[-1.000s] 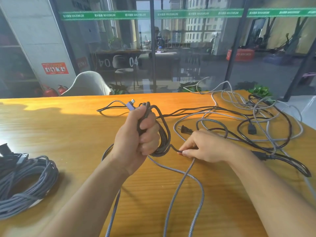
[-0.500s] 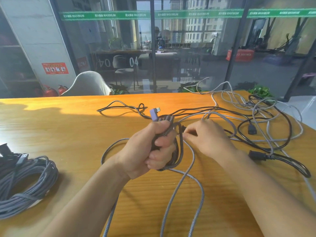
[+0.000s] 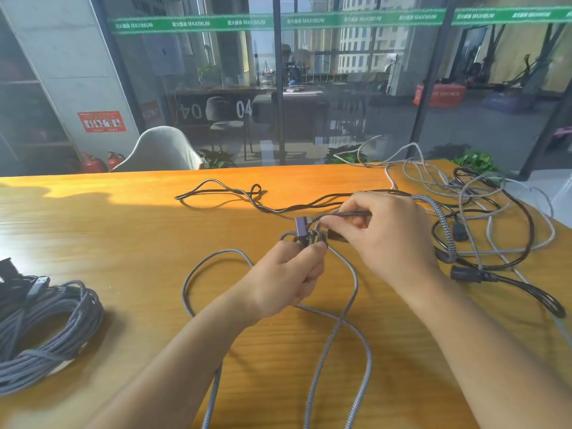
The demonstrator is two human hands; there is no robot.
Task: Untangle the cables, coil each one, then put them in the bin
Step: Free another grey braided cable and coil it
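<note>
Both hands are working one braided grey cable over the wooden table. The left hand is gripping its small coil, and the right hand is pinching a strand beside the plug.

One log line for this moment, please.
left hand: grips small coil of grey braided cable | right hand: pinches same cable near coil | black cables: tangled, right

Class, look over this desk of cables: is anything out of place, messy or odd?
Yes. A tangle of black and grey cables sprawls over the table's far right corner, some strands trailing past the edge. Both hands, left hand and right hand, grip a half-wound braided cable. The grey coil looks neat.
</note>
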